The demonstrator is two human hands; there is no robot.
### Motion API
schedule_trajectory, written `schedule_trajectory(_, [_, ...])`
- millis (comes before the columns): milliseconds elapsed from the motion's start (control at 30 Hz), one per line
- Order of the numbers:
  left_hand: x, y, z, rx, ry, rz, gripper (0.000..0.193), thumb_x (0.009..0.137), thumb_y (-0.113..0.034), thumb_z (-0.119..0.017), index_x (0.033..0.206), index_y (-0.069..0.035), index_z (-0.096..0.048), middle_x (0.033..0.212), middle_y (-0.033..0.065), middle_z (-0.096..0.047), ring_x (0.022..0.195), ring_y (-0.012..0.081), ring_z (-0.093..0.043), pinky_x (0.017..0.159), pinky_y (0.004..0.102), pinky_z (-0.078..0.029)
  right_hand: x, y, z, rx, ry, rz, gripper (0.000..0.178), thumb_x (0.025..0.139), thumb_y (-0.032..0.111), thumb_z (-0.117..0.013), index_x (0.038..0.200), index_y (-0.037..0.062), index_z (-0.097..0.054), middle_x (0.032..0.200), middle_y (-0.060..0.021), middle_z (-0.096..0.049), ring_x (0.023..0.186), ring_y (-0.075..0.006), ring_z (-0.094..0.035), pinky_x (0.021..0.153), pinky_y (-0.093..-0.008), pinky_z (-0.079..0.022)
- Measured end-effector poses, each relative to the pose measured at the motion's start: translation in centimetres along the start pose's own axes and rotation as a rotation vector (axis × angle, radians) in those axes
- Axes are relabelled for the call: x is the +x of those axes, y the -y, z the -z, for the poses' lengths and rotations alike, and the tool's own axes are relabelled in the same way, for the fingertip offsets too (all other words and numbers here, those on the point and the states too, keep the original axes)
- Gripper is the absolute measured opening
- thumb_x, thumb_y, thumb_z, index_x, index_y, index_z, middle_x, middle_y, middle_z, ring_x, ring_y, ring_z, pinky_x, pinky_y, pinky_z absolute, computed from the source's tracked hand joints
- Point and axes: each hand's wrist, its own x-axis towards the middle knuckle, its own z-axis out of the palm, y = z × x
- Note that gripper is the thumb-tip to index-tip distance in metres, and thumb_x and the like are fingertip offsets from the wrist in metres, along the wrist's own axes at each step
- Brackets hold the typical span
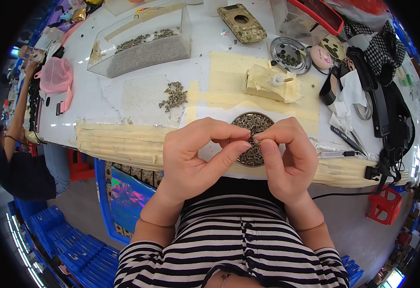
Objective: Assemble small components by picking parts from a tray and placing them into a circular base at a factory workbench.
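Observation:
Above a round metal dish [259, 163] full of tiny metallic parts [253, 156], both my hands come close together at the table's near edge. My left hand [195, 156] has its thumb and index finger drawn together; whatever lies between them is too small to make out. Facing it, my right hand [291, 156] pinches a tiny shiny piece between thumb and index finger, its kind unclear. A loose heap of similar small parts [174, 96] lies on a thin sheet to the left. Behind the dish stands a tape-covered block [270, 84] with a small white cup and stick.
A clear bin [147, 48] of small parts stands at the back left, a camouflage-patterned box [242, 23] at the back. On the right are a dish of dark pieces [290, 54], tweezers [359, 143], black straps [376, 105] and a utility knife [339, 154]. Another person's arm [18, 115] is far left.

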Motion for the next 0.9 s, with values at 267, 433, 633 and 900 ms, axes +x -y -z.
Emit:
schedule_trajectory(267, [-0.1,-1.1,0.1,0.008,0.042,0.076,0.015,0.077,0.007,-0.072,0.092,0.005,-0.07,0.086,0.0107,-0.071,0.078,0.0147,-0.065,0.072,0.0246,-0.049,-0.1,0.2,-0.4,-0.189,-0.026,0.124,0.016,0.075,-0.001,-0.076,0.091,0.0028,-0.071,0.082,-0.0073,-0.067,0.071,-0.022,-0.059,0.063,-0.0301,-0.045])
schedule_trajectory(433, [0.0,-0.9,0.1,0.111,0.032,-0.024,0.016,0.076,0.005,-0.075,0.091,0.002,-0.072,0.082,0.0096,-0.071,0.072,0.0152,-0.066,0.067,0.0256,-0.051,0.0,0.3,-0.5,-0.237,-0.033,0.163,0.02,0.073,0.0,-0.078,0.093,0.0045,-0.072,0.082,-0.0063,-0.066,0.071,-0.0217,-0.058,0.062,-0.0302,-0.045])
schedule_trajectory(633, [0.3,-1.0,-0.1,0.29,-0.041,-0.197,0.02,0.072,0.005,-0.078,0.09,0.0,-0.072,0.081,0.0099,-0.071,0.07,0.0216,-0.068,0.063,0.0292,-0.053,0.0,0.4,-0.7,-0.297,-0.052,0.206,0.024,0.071,0.0,-0.079,0.094,0.005,-0.073,0.081,-0.005,-0.066,0.07,-0.0208,-0.058,0.061,-0.0303,-0.045])
schedule_trajectory(900, [0.4,-0.9,-0.5,0.445,-0.051,-0.364,0.024,0.068,0.011,-0.074,0.089,0.001,-0.071,0.079,0.0116,-0.07,0.071,0.0235,-0.066,0.064,0.0309,-0.052,-0.1,0.2,-0.8,-0.333,-0.068,0.237,0.027,0.069,-0.001,-0.079,0.095,0.0047,-0.074,0.08,-0.0048,-0.065,0.069,-0.0206,-0.058,0.061,-0.0298,-0.045])
